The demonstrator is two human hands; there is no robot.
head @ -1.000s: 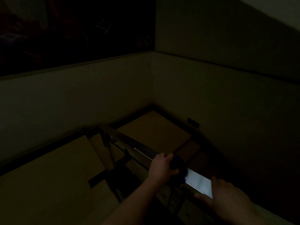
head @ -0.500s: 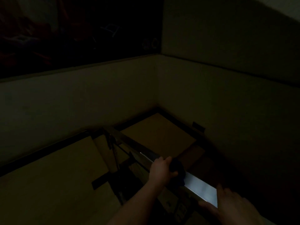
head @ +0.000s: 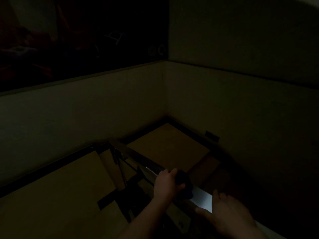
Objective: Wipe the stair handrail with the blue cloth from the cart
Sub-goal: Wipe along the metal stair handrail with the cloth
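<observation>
The scene is very dark. A flat metal stair handrail (head: 201,195) runs from the lower right up to a corner post at centre left. My left hand (head: 166,184) grips a dark bunched cloth (head: 183,182), pressed onto the top of the rail. My right hand (head: 227,216) rests on the rail lower down, fingers laid flat over its top and thumb along the near edge. A bright strip of rail shows between the two hands.
Pale walls (head: 86,114) meet in a corner ahead. Below the rail lies a tan stair landing (head: 165,144) with dark skirting, and steps (head: 207,168) drop away on the right. Dark balusters (head: 119,163) stand under the rail.
My left hand with the cloth has slid slightly up the rail, away from me. My right hand stays on the lower rail. The view has shifted a little.
</observation>
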